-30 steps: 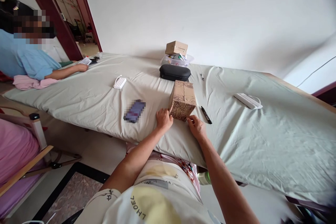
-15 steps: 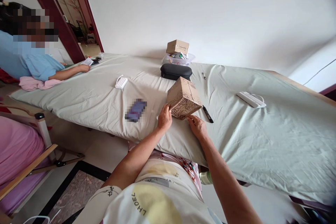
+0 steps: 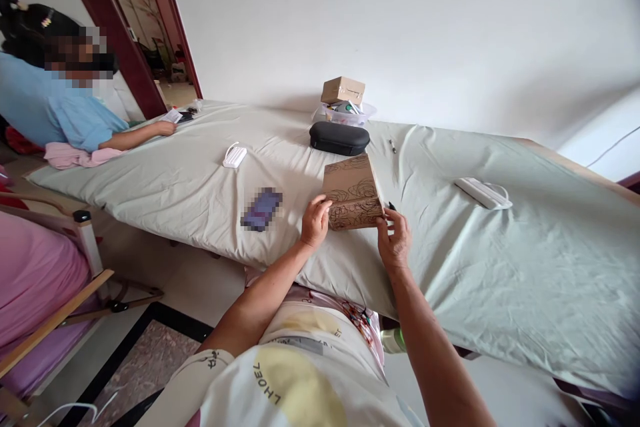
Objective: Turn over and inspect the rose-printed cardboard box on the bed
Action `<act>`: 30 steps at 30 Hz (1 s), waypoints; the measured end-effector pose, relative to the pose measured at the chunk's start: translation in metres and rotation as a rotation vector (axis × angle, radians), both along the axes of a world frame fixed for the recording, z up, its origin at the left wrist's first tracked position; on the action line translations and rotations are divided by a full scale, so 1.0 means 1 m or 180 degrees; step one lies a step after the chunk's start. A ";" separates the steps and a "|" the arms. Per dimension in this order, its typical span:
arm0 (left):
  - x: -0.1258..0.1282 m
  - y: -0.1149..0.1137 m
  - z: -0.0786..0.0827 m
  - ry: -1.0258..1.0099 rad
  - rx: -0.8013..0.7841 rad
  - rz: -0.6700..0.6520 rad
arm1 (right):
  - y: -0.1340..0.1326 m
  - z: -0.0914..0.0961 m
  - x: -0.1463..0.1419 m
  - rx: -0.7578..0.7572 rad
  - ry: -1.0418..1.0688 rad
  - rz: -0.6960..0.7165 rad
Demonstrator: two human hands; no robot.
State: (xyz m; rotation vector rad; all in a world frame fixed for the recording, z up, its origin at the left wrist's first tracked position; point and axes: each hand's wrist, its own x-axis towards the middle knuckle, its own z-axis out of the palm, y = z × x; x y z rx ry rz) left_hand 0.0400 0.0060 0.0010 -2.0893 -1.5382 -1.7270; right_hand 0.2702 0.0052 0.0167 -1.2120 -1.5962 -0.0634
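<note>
A brown cardboard box with dark curling line drawings on its faces is held between my two hands near the table's front edge. My left hand grips its left side, the thumb against the near left corner. At the near right corner, my right hand has its fingers closed on the box edge. Just behind those fingers the tip of a black marker shows; the rest is hidden by the right hand.
Behind the box lie a black zip case and a plastic basket carrying a smaller carton. A blurred phone and a white power strip are at left, another white strip at right. A person in blue sits far left.
The box has turned so a flat side faces me instead of a corner. My right hand has shifted right to the near right corner and now covers most of the marker.
</note>
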 end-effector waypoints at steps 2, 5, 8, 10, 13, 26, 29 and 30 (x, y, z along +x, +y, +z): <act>-0.001 -0.001 0.001 0.0101 -0.0008 -0.0016 | 0.000 -0.003 0.000 -0.0324 -0.0104 0.0052; 0.000 -0.002 0.002 0.0280 -0.0058 -0.0168 | 0.001 -0.008 0.000 -0.0725 -0.0243 0.0070; 0.003 -0.005 0.005 0.0419 -0.0166 -0.0204 | -0.001 -0.005 -0.002 -0.0523 -0.0119 -0.0030; 0.005 -0.009 0.007 0.0511 -0.0227 -0.0161 | -0.006 0.000 -0.005 -0.0130 -0.0228 -0.0166; 0.007 -0.013 0.010 0.0654 -0.0241 -0.0176 | -0.014 0.008 -0.017 0.0220 -0.0832 -0.0240; 0.008 -0.012 0.009 0.0802 0.0028 -0.0136 | -0.009 0.007 -0.022 0.0552 -0.1137 -0.0214; 0.007 -0.011 0.010 0.0858 0.0006 -0.0073 | -0.005 0.007 -0.010 0.0545 -0.0552 -0.0162; 0.006 -0.011 0.010 0.0848 0.0028 -0.0004 | -0.004 0.006 -0.009 0.0542 -0.0440 -0.0045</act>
